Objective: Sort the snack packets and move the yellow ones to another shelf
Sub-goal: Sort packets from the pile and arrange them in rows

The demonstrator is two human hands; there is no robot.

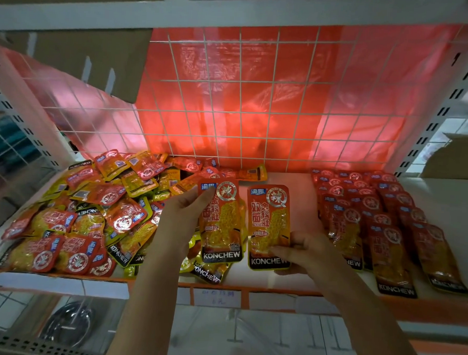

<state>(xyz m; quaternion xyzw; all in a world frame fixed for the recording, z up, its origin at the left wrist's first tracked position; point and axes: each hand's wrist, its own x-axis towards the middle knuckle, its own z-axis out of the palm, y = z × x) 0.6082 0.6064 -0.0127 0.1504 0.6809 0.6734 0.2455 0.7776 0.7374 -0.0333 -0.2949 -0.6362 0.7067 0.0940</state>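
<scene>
A loose heap of red and yellow snack packets (95, 210) covers the left half of the white shelf (294, 186). Neat overlapping rows of red packets (382, 220) lie on the right. My left hand (182, 218) grips a red packet (219, 225) upright by its left edge, above the heap's right border. My right hand (302, 253) pinches the lower part of a second red packet (270, 220) just right of the first. Both packets face me, side by side, over the shelf's middle.
A white wire grid with red plastic sheeting (258, 102) backs the shelf. Perforated white uprights (430, 128) stand at both sides. An orange front rail with a price label (218, 297) runs below. A cardboard box (98, 61) hangs at the upper left.
</scene>
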